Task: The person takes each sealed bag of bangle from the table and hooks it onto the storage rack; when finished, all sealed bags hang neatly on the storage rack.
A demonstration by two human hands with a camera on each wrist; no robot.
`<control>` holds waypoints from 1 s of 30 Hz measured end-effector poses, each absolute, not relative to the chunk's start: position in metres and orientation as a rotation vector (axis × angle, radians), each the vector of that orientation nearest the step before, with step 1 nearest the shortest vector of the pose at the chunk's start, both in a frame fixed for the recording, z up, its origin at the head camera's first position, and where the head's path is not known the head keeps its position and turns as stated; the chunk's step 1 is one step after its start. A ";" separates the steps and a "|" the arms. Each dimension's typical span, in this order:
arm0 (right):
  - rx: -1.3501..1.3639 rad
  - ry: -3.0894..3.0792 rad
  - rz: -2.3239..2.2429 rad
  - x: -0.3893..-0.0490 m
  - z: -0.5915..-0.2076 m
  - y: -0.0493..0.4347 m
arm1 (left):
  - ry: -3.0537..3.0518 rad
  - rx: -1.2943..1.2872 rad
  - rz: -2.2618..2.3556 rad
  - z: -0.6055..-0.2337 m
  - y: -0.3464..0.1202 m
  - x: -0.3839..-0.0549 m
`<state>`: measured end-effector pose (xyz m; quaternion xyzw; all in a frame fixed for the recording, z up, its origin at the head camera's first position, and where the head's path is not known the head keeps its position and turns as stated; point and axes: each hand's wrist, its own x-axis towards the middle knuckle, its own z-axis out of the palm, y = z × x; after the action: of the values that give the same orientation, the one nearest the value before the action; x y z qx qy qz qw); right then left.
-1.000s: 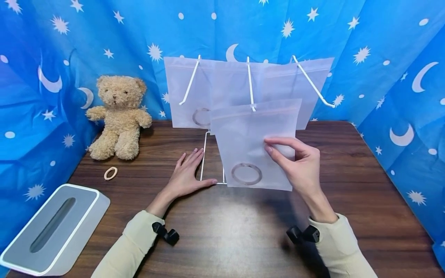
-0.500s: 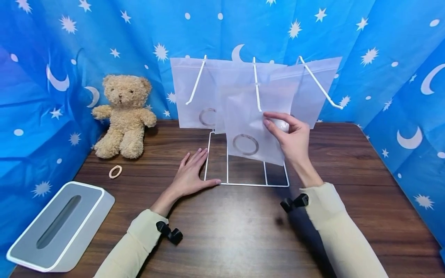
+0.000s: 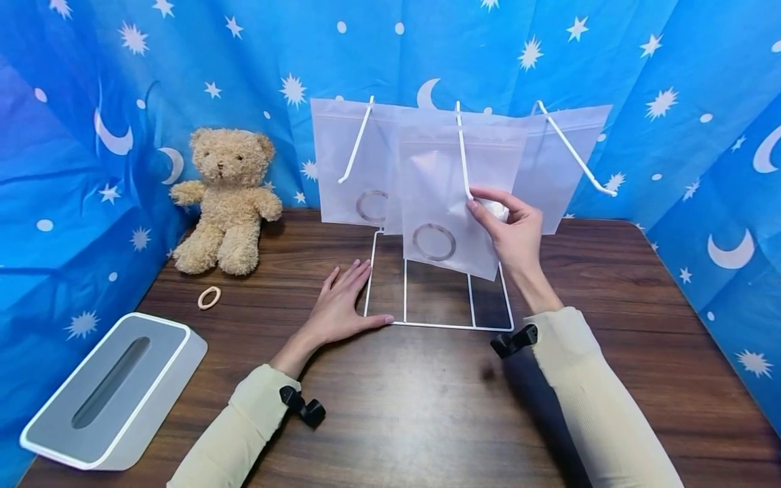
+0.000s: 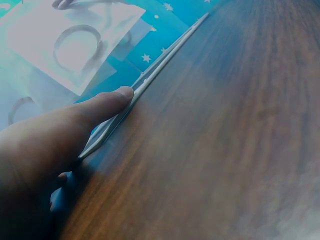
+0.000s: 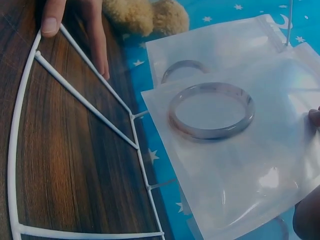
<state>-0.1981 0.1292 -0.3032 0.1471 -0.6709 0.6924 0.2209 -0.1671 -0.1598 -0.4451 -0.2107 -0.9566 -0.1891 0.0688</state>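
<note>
My right hand (image 3: 518,227) pinches a frosted zip bag (image 3: 448,176) between thumb and index finger, beside the tip of the middle hook (image 3: 462,152). That hook runs through the bag's upper part. A marbled bangle (image 3: 434,242) lies in the bag's lower left corner, and shows larger as a ring-shaped bangle (image 5: 212,111) in the right wrist view. My left hand (image 3: 338,305) rests with spread fingers on the left front corner of the white wire rack (image 3: 448,327); its thumb (image 4: 112,100) lies on the front wire.
More frosted bags hang behind, on the left hook (image 3: 356,139) and right hook (image 3: 576,149). A teddy bear (image 3: 228,203) sits back left. Before it lie a small pale wooden ring (image 3: 209,298) and a grey-topped tissue box (image 3: 112,393). A blue star curtain (image 3: 378,54) surrounds the table.
The bag in my right hand has moved up and back onto the middle hook, uncovering the rack's base. My left hand keeps its place on the rack. The head view has shifted slightly.
</note>
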 end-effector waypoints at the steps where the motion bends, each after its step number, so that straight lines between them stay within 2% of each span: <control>1: 0.410 -1.851 1.920 -0.199 -0.304 0.130 | -2.879 -0.636 -0.572 -0.445 -0.160 -0.167; 14: 0.556 -1.834 1.941 -0.204 -0.311 0.140 | -2.882 -0.649 -0.575 -0.448 -0.159 -0.173; 20: 0.549 -2.089 1.574 -0.189 -0.306 0.157 | -2.877 -0.654 -0.593 -0.449 -0.157 -0.174; 26: 0.443 -2.258 1.203 -0.174 -0.320 0.190 | -2.878 -0.646 -0.597 -0.451 -0.161 -0.174; 30: 0.475 -2.442 1.080 -0.157 -0.323 0.211 | -2.879 -0.644 -0.603 -0.453 -0.164 -0.174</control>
<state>-0.1567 0.2109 -0.3234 0.1710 -0.8797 0.3891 0.2134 -0.1739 -0.1641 -0.4525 -0.2134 -0.9541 -0.1999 0.0652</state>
